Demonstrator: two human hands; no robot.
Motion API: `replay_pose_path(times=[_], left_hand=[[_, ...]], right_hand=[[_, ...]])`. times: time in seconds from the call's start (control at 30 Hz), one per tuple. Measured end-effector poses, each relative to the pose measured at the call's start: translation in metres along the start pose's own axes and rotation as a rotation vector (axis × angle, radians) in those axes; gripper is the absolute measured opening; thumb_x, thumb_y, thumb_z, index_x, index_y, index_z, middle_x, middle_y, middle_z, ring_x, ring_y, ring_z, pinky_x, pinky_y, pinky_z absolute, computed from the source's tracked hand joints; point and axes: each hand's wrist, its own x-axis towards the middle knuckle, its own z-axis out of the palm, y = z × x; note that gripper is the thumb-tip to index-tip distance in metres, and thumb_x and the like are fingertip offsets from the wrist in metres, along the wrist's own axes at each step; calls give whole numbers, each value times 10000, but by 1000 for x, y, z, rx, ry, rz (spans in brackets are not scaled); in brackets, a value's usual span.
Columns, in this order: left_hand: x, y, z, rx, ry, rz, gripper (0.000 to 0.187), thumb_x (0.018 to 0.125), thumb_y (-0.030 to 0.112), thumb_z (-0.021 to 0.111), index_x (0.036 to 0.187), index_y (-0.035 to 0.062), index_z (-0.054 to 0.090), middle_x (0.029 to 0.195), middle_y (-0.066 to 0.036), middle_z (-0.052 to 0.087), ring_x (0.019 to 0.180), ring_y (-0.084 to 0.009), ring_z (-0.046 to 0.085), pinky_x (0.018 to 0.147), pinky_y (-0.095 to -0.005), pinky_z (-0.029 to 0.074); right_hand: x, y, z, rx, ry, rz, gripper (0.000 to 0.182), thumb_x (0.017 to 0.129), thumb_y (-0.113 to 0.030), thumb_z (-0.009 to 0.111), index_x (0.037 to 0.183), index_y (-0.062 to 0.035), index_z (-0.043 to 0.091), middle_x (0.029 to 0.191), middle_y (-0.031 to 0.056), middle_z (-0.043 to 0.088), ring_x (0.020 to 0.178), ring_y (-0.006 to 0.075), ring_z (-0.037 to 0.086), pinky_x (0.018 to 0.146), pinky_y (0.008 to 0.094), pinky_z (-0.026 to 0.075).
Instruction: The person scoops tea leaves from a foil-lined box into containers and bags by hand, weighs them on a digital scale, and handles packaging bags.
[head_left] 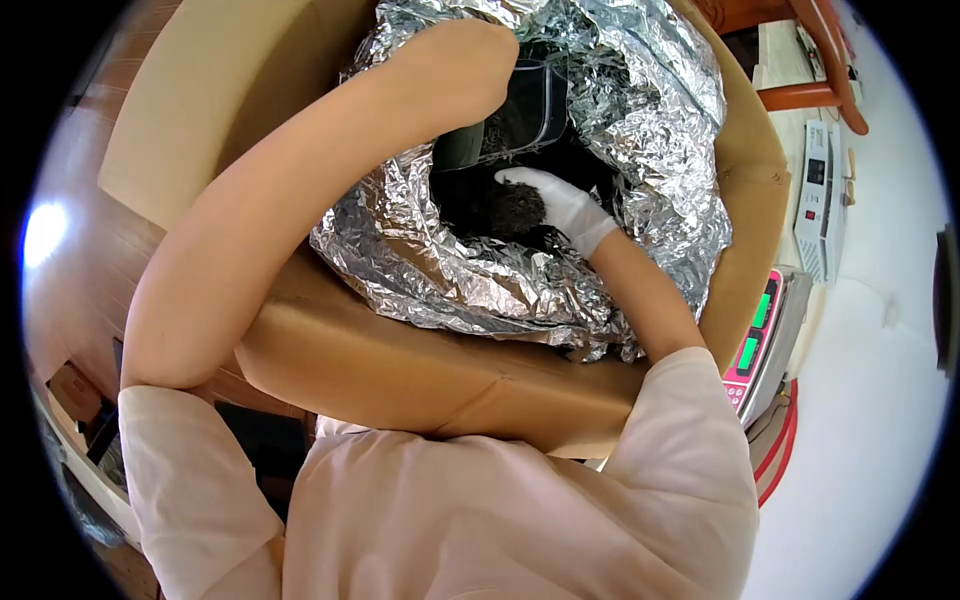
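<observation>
Inside a cardboard box (400, 375) lined with crumpled foil (665, 130), my right hand (565, 205), in a white glove, closes around a clump of dark, dry shredded material (517, 210). It looks like loose leaves. Just beyond that hand, a dark see-through container (543, 105) with a pale rim tilts within the foil opening, dark shreds along its lower edge. My left arm reaches over the box from the left, and the bent wrist of my left hand (480, 75) overlaps the container's near side. The left fingers are hidden behind the wrist.
Right of the box stands a scale (758, 320) with green displays and a pink panel, a red cable (780, 445) below it. Farther up are a white device (818, 200) and a reddish wooden chair (815, 60). A raised box flap (190, 100) borders the left side.
</observation>
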Motion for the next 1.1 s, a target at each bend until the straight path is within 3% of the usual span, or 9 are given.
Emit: replay_pose_path(times=[0.07, 0.13, 0.23, 0.37, 0.63, 0.7, 0.83, 1.03, 1.1], left_hand=[[-2, 1, -2, -23, 2, -22, 189, 788, 63, 499, 876, -47, 624, 668, -179, 606, 654, -306, 638, 644, -407, 513], [0, -2, 6, -24, 77, -8, 120, 698, 47, 557, 718, -23, 652, 730, -220, 637, 714, -345, 655, 603, -409, 534], [4, -5, 13, -22, 94, 34, 132, 693, 46, 559, 732, -30, 661, 732, -221, 638, 719, -349, 654, 608, -417, 534], [8, -2, 19, -73, 45, 6, 156, 699, 11, 539, 769, -32, 672, 778, -228, 647, 763, -355, 656, 652, -430, 536], [7, 3, 21, -166, -31, 9, 143, 661, 5, 565, 763, -65, 636, 792, -260, 626, 783, -392, 632, 674, -453, 512], [5, 7, 17, -136, -72, 29, 129, 648, 3, 591, 745, -52, 655, 775, -235, 641, 765, -364, 646, 649, -433, 523], [10, 6, 27, -178, -77, 79, 113, 607, 13, 644, 703, -37, 676, 732, -207, 653, 719, -326, 662, 601, -407, 530], [9, 5, 25, -198, -30, 104, 87, 581, 30, 648, 643, -25, 676, 625, -188, 630, 652, -298, 662, 566, -397, 522], [9, 4, 23, -206, -50, 92, 80, 582, 35, 649, 636, -18, 677, 602, -175, 624, 623, -297, 657, 544, -390, 517]], right_hand=[[-21, -5, 7, 38, -35, -54, 340, 882, -161, 545, 1191, -20, 549, 1077, 92, 638, 1007, 207, 610, 889, 331, 483], [-51, -15, 36, -14, -46, -69, 374, 880, -188, 546, 1214, -20, 529, 1100, 107, 630, 1011, 221, 611, 888, 337, 490], [-81, -16, 52, -111, -56, -121, 463, 880, -253, 523, 1278, -22, 468, 1144, 142, 611, 1014, 253, 616, 879, 352, 507], [-121, -15, 79, -106, 22, -371, 511, 880, -276, 488, 1315, -17, 423, 1239, 154, 552, 1051, 276, 588, 859, 366, 502], [-149, -30, 117, 18, -77, -620, 547, 866, -342, 518, 1345, -105, 404, 1217, 171, 542, 1013, 285, 578, 816, 387, 504], [-147, -39, 125, 63, -44, -611, 502, 860, -335, 539, 1296, -102, 449, 1169, 167, 564, 1013, 280, 573, 827, 399, 499], [-129, -48, 147, 76, 389, -828, 314, 813, -247, 654, 1085, -109, 577, 1058, 106, 615, 977, 247, 583, 883, 397, 461], [-113, -48, 160, -129, 413, -912, 389, 869, -312, 579, 1147, -42, 550, 1153, 98, 585, 1086, 247, 528, 995, 413, 364], [-122, -42, 169, -259, 542, -832, 440, 865, -335, 589, 1200, -55, 537, 1200, 65, 560, 1170, 189, 469, 1048, 373, 280]])
